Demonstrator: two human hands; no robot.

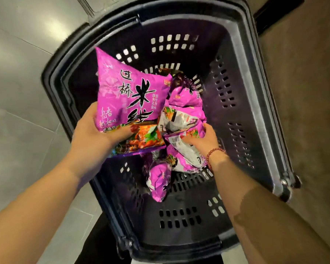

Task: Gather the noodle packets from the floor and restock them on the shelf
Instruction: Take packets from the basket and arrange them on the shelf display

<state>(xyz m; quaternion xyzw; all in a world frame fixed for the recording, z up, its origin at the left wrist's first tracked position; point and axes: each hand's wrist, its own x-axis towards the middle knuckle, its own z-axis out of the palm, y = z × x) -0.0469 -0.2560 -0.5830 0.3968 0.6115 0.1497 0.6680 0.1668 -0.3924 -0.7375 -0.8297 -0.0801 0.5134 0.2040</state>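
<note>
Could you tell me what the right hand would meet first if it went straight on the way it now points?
The pile of noodle packets in the basket: the right hand points up and left, and its fingertips seem to touch the pile already, though depth is unclear.

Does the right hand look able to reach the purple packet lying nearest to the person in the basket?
Probably yes: the right hand is inside the basket, touching packets beside it, and nothing covers that purple packet.

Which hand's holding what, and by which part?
Left hand grips a pink packet by its lower end, thumb on the front. Right hand rests on the packets in the basket; a grip cannot be told.
</note>
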